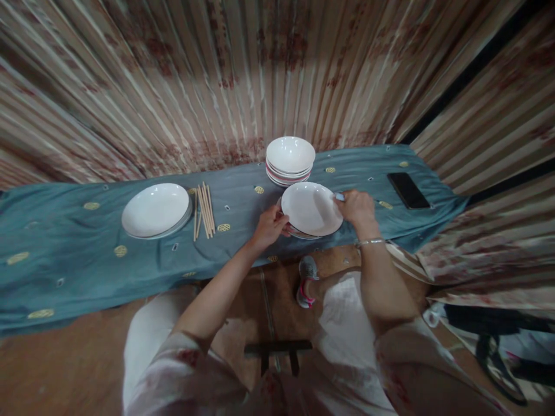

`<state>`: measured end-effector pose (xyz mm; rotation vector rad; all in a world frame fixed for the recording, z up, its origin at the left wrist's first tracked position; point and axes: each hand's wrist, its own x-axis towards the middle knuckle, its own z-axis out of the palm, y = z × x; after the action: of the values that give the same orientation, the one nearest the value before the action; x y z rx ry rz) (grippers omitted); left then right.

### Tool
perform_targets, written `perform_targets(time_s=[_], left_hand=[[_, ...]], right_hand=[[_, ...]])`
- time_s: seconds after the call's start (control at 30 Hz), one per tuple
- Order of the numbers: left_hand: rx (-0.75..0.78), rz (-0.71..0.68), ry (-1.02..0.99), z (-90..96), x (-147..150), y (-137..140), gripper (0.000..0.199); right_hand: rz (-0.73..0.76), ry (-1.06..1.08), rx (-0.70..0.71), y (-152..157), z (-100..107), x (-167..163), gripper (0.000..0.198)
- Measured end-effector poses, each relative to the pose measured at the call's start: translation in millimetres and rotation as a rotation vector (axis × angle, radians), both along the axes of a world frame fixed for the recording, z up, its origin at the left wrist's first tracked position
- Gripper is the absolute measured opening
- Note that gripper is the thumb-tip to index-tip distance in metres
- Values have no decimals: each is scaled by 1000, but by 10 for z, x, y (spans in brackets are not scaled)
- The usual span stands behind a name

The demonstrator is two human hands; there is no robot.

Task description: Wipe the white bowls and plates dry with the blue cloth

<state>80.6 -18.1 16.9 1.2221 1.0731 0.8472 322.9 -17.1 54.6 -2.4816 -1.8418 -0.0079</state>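
Observation:
A white plate point(311, 209) with a dark rim lies in front of me, over at least one more plate partly hidden beneath it. My left hand point(269, 226) grips its left edge, thumb near the rim and fingers underneath. At the opposite edge, my right hand point(356, 207) is closed around a small pale-blue item point(339, 197). The item touches or nearly touches the rim, and its kind is too small to tell. Just behind the plate stands a stack of white bowls point(290, 155), some with red bands.
To the left, several white plates point(155, 211) are stacked beside a bunch of wooden chopsticks point(205, 211). A black phone point(408, 190) lies at the right. Everything rests on a narrow bench covered with teal cloth point(87, 242). Patterned curtains point(195, 86) hang behind.

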Motion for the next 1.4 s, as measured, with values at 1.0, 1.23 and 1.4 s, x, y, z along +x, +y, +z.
perform_targets(time_s=[1.0, 1.23, 1.4], left_hand=[[253, -60, 597, 58, -69, 29, 54], [206, -51, 538, -2, -65, 34, 53], [179, -14, 476, -8, -57, 34, 57]], right_hand=[[23, -70, -67, 11, -38, -64, 40], [10, -55, -58, 24, -22, -29, 40], [-18, -38, 86, -30, 58, 34, 41]])
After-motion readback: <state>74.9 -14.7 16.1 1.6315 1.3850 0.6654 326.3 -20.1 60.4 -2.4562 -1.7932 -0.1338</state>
